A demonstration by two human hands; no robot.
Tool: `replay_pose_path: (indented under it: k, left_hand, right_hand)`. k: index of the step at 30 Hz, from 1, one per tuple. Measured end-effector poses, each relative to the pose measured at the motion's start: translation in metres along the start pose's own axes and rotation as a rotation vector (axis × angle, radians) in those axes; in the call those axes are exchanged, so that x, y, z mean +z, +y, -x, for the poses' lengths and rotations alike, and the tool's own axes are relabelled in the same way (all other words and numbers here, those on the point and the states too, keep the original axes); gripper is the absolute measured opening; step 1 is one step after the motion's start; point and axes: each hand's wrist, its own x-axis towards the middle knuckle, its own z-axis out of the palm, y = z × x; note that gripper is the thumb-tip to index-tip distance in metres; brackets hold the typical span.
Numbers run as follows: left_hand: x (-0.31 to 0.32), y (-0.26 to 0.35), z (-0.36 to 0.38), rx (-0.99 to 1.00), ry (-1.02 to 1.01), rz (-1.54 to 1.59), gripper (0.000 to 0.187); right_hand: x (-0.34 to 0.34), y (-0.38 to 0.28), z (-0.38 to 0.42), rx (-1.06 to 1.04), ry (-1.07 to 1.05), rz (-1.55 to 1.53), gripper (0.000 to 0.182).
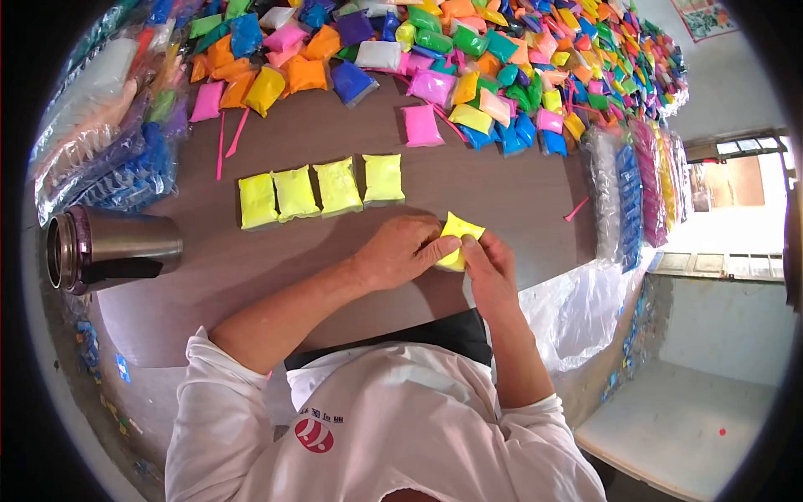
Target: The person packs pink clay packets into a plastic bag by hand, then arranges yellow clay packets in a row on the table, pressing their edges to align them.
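Silver metal shows at the far left, where a cylindrical flask [142,248] sits on the brown table [519,192]; a wide sweep of the left forearm [293,305] could knock it. Next come four yellow, pillow-shaped plastic packets [337,186] in a row, which the same forearm might push askew if it strayed forward. The left hand [397,251] and right hand [493,272] share a fifth packet [454,227], bright yellow plastic, near the table's front edge; the fingers [500,251] of both pinch it closely, and too hard a squeeze could split its film. Beyond, a heap of many-coloured plastic packets [502,50] crowds the back, blocking that side. Bundled clear, blue and pink plastic packaging [629,197] hems in the right edge.
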Motion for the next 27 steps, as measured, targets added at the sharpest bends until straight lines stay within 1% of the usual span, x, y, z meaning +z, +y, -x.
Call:
replay_pose_path:
  k: [1, 2, 4, 5, 8, 9, 11, 15, 18, 21, 24, 27]
  left_hand:
    - [0.005, -0.004, 0.001, 0.04, 0.03, 0.01, 0.045]
    - [0.009, -0.007, 0.001, 0.078, 0.062, 0.02, 0.045]
    - [0.011, -0.007, 0.001, 0.069, 0.061, 0.017, 0.043]
    - [0.011, -0.007, 0.002, 0.065, 0.059, 0.015, 0.043]
    - [0.007, -0.002, 0.004, 0.082, -0.033, -0.089, 0.041]
    - [0.01, -0.004, 0.005, 0.168, 0.006, -0.134, 0.039]
    - [0.013, -0.004, 0.006, 0.209, -0.011, -0.199, 0.037]
    - [0.013, -0.002, 0.007, 0.283, -0.013, -0.245, 0.035]
    - [0.013, -0.002, 0.009, 0.272, -0.031, -0.254, 0.034]
    - [0.014, -0.002, 0.01, 0.277, -0.019, -0.267, 0.032]
    - [0.015, -0.003, 0.011, 0.281, -0.013, -0.28, 0.03]
    - [0.016, -0.004, 0.011, 0.286, 0.0, -0.265, 0.031]
  right_hand:
    - [-0.003, -0.004, 0.001, 0.042, -0.008, 0.053, 0.028]
    - [-0.005, -0.005, -0.002, -0.009, -0.018, 0.043, 0.028]
    - [-0.009, -0.003, -0.005, -0.104, -0.036, 0.016, 0.028]
    - [-0.015, -0.006, -0.014, -0.101, -0.023, 0.013, 0.029]
    - [-0.013, -0.03, -0.045, -0.155, 0.051, 0.149, 0.031]
    - [-0.011, -0.032, -0.057, -0.137, 0.04, 0.223, 0.03]
    - [-0.003, -0.032, -0.081, -0.099, 0.017, 0.373, 0.027]
    - [0.014, -0.023, -0.109, -0.123, -0.073, 0.485, 0.02]
    - [0.022, -0.012, -0.11, -0.247, -0.002, 0.458, 0.021]
    - [0.026, -0.009, -0.11, -0.27, 0.024, 0.425, 0.023]
    - [0.026, -0.006, -0.114, -0.31, 0.033, 0.553, 0.024]
    - [0.03, -0.007, -0.114, -0.314, 0.083, 0.475, 0.023]
